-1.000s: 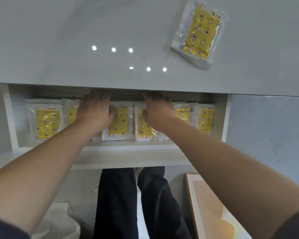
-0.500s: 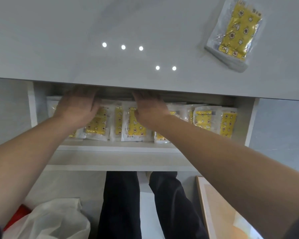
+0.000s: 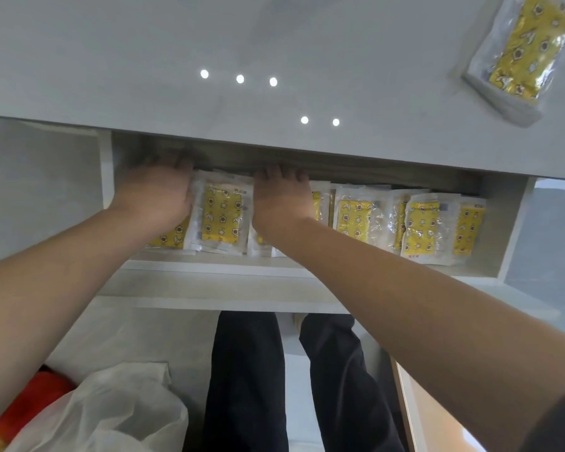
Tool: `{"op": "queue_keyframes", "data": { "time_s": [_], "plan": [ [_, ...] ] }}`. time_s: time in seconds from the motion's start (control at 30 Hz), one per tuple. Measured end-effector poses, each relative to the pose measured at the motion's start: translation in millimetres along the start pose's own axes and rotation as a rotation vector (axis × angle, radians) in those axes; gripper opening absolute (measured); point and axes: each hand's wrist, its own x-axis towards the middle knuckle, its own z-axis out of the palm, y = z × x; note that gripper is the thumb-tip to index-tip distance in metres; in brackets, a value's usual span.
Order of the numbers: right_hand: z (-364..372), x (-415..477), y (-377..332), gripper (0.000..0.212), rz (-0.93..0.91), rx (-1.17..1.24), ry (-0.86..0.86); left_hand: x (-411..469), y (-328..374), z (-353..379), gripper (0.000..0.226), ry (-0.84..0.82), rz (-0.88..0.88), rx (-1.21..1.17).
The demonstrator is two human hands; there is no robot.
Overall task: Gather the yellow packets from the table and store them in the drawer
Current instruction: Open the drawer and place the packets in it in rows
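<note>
The white drawer (image 3: 274, 272) is pulled out below the grey table (image 3: 144, 60). Several yellow packets in clear wrap lie in a row inside it, one (image 3: 221, 218) between my hands and others (image 3: 428, 228) to the right. My left hand (image 3: 154, 195) lies flat, palm down, on the leftmost packets. My right hand (image 3: 281, 197) lies flat on packets near the middle. The fingertips of both reach under the table edge. One more yellow packet (image 3: 519, 50) lies on the table top at the far right.
Below the drawer are my dark trouser legs (image 3: 248, 380). A white plastic bag (image 3: 111, 409) and something red (image 3: 23, 406) sit on the floor at the lower left. A wooden board edge (image 3: 405, 402) stands at the lower right.
Both hands have slid left along the row of packets in the drawer, still pressed flat. The view has shifted left, so the packet on the table now sits further right.
</note>
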Motion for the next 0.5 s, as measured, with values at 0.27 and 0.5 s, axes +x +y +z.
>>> {"op": "queue_keyframes", "data": {
  "time_s": [0.27,0.5],
  "plan": [
    [6,-1,-9,0.066,-0.124,0.093,0.037,-4,14,4,0.055,0.155,0.293,-0.032],
    [2,3,-13,0.062,-0.092,0.13,0.024,0,13,1,0.044,0.052,0.193,-0.084]
  ]
}}
